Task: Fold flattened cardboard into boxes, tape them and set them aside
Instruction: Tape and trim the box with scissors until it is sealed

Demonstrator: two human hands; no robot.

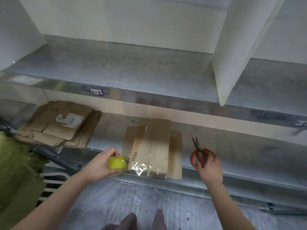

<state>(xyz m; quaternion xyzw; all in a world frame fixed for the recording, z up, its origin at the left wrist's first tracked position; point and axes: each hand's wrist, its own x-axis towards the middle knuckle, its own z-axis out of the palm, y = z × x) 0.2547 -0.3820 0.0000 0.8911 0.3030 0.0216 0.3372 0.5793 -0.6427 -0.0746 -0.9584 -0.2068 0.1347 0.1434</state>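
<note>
We stand at a metal shelf (232,146); one small cardboard box (154,143) lies in the middle of it, close to the near edge; its flaps look folded shut with a seam down the middle, and one flap sticks out flat on its right side.

Our left hand (101,165) holds the yellow tape roll (117,162) just beside the left side of the box; the fingers (114,152) are curled round the roll. Shiny clear tape (141,168) lies crinkled over the near end of the box; it seems to run from the roll onto the box, but we cannot be sure.

Our right hand (210,168) is on the red handles of the scissors (198,151), which lie on the shelf to the right of the box with the blades pointing to the far edge; the hand is blurry, so we cannot tell if its fingers grip the handles or only touch them.

We think this box is folded and partly taped; the tape likely needs a cut next, then a press down, then the box can be set aside.

A stack of flat cardboard (58,128) waits near the left end of the shelf; so many boxes are not yet made; we see no finished box set aside.
</note>
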